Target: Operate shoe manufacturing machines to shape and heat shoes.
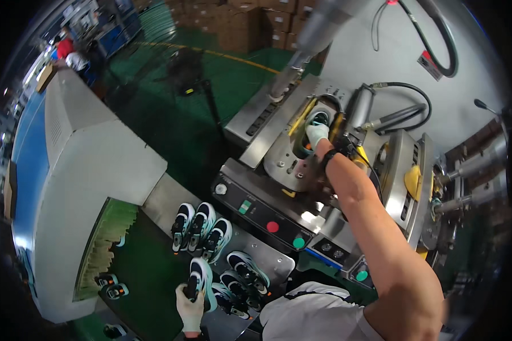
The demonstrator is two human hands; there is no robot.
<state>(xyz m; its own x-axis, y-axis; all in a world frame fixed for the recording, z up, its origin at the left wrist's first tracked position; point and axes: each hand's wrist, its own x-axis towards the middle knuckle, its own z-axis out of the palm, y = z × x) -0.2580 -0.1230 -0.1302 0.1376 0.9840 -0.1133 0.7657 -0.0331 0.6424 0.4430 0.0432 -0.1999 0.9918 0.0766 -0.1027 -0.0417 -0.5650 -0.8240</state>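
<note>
Loading is underway: a shoe (pixel 318 120) is gripped in the press (pixel 301 153) by the gloved right hand (pixel 316 134), another sneaker (pixel 198 279) clasped by the left hand (pixel 190 307); careful seating is judged needed next.

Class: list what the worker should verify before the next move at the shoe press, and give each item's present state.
1. Right hand in the press cavity, on the shoe: not ok, not clear of the machine.
2. Left hand has a grip on a shoe on the tray: ok.
3. Shoe seated squarely in the cavity: cannot tell.
4. Red button and green button unobstructed: ok.
</note>
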